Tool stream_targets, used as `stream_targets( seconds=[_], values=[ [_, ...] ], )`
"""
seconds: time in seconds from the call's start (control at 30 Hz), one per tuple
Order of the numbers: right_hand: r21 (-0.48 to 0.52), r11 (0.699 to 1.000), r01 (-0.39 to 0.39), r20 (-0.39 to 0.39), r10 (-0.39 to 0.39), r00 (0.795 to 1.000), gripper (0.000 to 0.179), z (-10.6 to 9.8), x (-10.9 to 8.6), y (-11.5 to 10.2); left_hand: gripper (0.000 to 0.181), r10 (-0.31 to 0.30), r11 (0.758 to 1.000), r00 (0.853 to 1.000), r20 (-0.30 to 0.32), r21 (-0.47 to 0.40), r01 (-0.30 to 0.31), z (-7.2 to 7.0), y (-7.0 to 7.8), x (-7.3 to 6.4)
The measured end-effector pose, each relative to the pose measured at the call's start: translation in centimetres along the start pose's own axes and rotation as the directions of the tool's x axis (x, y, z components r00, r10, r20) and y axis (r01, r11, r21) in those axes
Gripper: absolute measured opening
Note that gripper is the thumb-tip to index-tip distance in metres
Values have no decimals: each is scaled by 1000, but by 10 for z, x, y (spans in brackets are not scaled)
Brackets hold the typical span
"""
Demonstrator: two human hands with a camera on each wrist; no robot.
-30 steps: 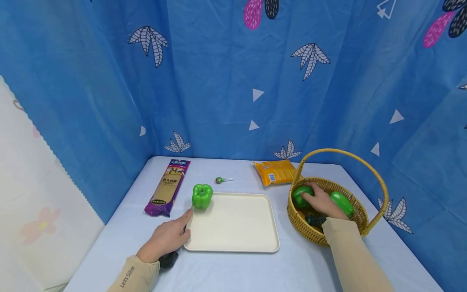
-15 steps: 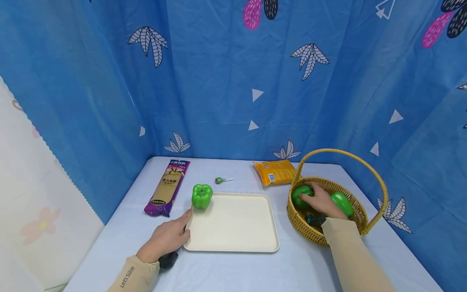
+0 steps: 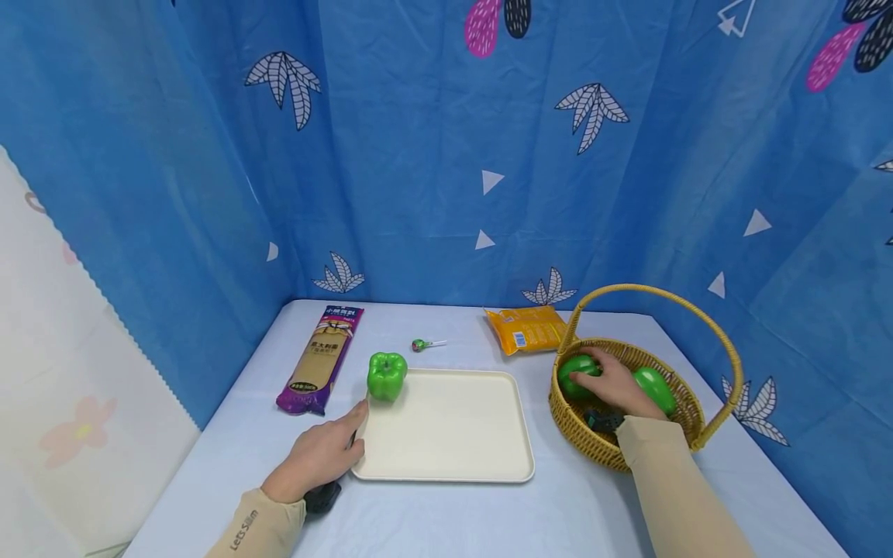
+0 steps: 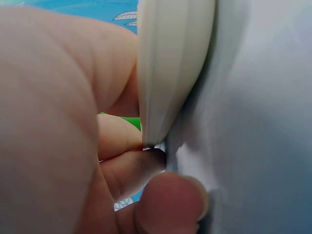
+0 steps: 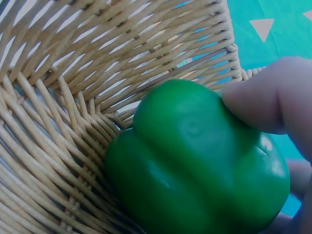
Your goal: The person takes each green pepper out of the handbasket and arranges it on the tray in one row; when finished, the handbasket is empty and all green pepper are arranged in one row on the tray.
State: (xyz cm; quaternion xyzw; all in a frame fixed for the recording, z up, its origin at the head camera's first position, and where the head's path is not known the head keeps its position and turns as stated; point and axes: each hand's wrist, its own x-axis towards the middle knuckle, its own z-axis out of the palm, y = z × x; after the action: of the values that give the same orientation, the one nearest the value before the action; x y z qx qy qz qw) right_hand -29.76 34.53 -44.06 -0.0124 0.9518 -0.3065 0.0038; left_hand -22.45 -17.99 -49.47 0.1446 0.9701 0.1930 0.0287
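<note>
Inside the wicker basket (image 3: 589, 449) at the right, my right hand (image 3: 617, 387) grips a shiny green bell pepper (image 3: 574, 376). In the right wrist view, the thumb presses the side of this green bell pepper (image 5: 195, 161), with other fingers partly hidden behind it. My left hand (image 3: 324, 446) holds the left edge of a cream rectangular tray (image 3: 453, 426). The left wrist view has the tray's rim (image 4: 170, 63) between that hand's thumb and its curled fingers (image 4: 131, 170). A second green bell pepper (image 3: 387, 376) stands at the tray's back left corner.
Another green pepper (image 3: 654, 390) lies in the basket, under its tall arched handle (image 3: 705, 314). Behind the tray are a lollipop (image 3: 420, 345) and an orange packet (image 3: 533, 329). A purple pasta pack (image 3: 322, 360) lies at the left. Blue curtain (image 3: 432, 194) encloses the table's back.
</note>
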Motion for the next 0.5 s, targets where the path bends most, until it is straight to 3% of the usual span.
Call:
stream_targets(
  seconds=[0.3,0.5],
  values=[
    [20,999,-45,-1,45,999,79,0,-1,-1,68,1,1000,1000,1,4,-1,0,0,0],
    [11,999,-30,1,30,1000,84,0,-2,-4,68,-1,1000,1000,2,9,1,0,0,1]
  ],
)
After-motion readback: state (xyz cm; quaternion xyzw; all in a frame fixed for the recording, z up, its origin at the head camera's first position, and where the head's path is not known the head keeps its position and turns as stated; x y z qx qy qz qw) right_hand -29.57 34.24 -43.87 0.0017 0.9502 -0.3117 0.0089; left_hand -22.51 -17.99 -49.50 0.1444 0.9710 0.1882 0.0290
